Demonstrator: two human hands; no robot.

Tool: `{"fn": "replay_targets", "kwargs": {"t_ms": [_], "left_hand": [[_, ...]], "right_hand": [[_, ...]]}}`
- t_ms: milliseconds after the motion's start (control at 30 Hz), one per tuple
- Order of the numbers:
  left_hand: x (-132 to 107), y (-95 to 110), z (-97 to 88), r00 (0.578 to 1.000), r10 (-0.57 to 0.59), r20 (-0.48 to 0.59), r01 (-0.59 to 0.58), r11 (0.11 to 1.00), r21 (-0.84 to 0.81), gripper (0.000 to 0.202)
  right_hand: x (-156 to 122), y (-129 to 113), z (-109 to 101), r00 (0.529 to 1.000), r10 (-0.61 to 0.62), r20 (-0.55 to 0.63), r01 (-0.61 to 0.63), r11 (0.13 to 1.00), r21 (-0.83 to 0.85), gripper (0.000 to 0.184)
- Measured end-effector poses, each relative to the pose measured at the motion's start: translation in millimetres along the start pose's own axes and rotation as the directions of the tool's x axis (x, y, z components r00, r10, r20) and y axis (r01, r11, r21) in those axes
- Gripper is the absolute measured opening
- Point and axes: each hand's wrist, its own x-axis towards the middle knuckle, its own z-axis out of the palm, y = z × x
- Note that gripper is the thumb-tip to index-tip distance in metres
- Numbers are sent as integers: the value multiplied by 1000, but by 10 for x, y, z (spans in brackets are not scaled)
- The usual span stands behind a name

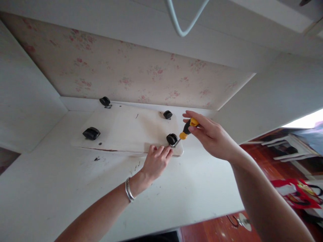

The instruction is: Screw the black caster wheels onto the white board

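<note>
A white board (121, 129) with black caster wheels lies wheels up on a white surface. My right hand (208, 134) is closed around the handle of a yellow and black screwdriver (187, 129). Its shaft slants down to the metal mounting plate of the near right caster (172, 139); the tip's exact contact is too small to tell. My left hand (156, 159), with a silver bangle on the wrist, has its fingers curled over the board's near edge, close beside that caster. Other casters sit at the far right (168, 115), far left (104, 101) and near left (91, 133).
Floral wallpaper (156, 72) backs the white surface (121, 198), between side panels (20, 87). A white cable (183, 33) hangs overhead. At right, a red bag (297, 198) and a white rack (285, 148) stand on the reddish wooden floor (202, 230).
</note>
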Motion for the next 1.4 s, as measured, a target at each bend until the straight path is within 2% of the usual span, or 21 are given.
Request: {"fn": "replay_targets", "kwargs": {"t_ms": [167,300,467,600,667,800,967,1067,1200,1267,1333,1400], "left_hand": [[-4,13,5,1000,-7,10,7,1000,-4,32],[-5,4,1,1000,-17,16,18,999,-31,33],[-5,-7,-5,1000,-18,21,19,999,-37,33],[-11,-10,2,1000,-21,11,21,999,-41,32],[-15,-13,11,1000,-15,-2,15,999,-40,32],[-20,-17,34,1000,-1,-20,1,1000,-30,32],[-12,-11,37,1000,2,1,-2,1000,-26,32],[-3,-5,22,1000,2,4,-2,1000,-20,31],[-1,-8,11,1000,2,-3,-2,1000,-15,33],[-6,-9,11,1000,3,-6,-3,1000,-17,32],[-12,-7,11,1000,2,-4,-2,1000,-14,32],[-17,-2,9,1000,2,2,-2,1000,-6,34]], "right_hand": [[32,35,89,973,11,-230,-22,999,-44,31],[61,-32,145,959,-37,-282,0,992,-128,29],[44,-86,137,974,-16,-225,-20,987,-157,30],[-1,-82,75,998,21,-65,-24,998,-52,44],[-22,-79,43,1000,20,-16,-20,1000,1,43],[-40,-66,47,994,12,-112,-8,999,31,31],[-10,-44,150,957,-25,-290,-13,992,-128,33],[8,-31,180,968,-20,-250,-25,984,-176,32],[1,6,126,994,-69,-85,70,998,8,42],[-9,23,72,998,-51,-30,54,995,82,43],[-14,34,26,999,-24,-32,27,996,90,39],[-13,40,5,996,-30,-81,33,999,40,33]]}}
